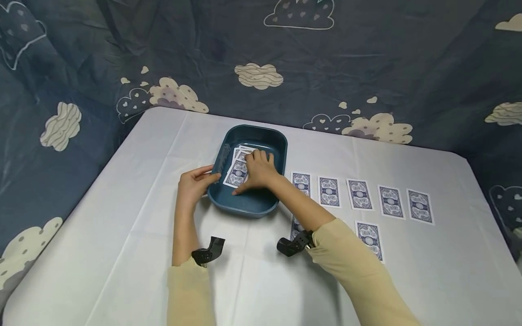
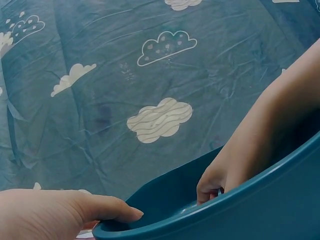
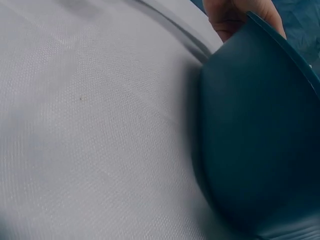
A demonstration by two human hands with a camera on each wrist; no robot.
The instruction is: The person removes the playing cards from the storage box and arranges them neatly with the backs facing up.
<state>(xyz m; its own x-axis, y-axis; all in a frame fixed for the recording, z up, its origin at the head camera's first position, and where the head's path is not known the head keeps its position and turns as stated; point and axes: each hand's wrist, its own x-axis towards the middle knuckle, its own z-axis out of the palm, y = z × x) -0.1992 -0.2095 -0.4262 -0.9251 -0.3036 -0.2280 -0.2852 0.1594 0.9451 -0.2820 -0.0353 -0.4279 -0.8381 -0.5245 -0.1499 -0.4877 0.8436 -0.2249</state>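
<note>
My left hand [image 1: 192, 186] grips the left rim of a dark teal plastic basin [image 1: 244, 207], its thumb lying over the inner side of the wall. Inside the basin is an overlapping heap of blue-backed playing cards [image 1: 235, 175], face down. Over the right part of that heap my right hand [image 1: 261, 173] reaches down, with the thumb spread well apart from the fingers and the fingertips right at the cards. In the left wrist view, the basin wall hides the right fingertips.
Right of the basin, a row of several face-down cards [image 1: 360, 194] lies on the white tablecloth [image 1: 122, 262]. Nearer are a card [image 1: 369, 240] by the right sleeve and another card [image 1: 297, 228] partly under the right forearm. A dark cloud-patterned curtain [image 1: 220, 50] hangs behind the table.
</note>
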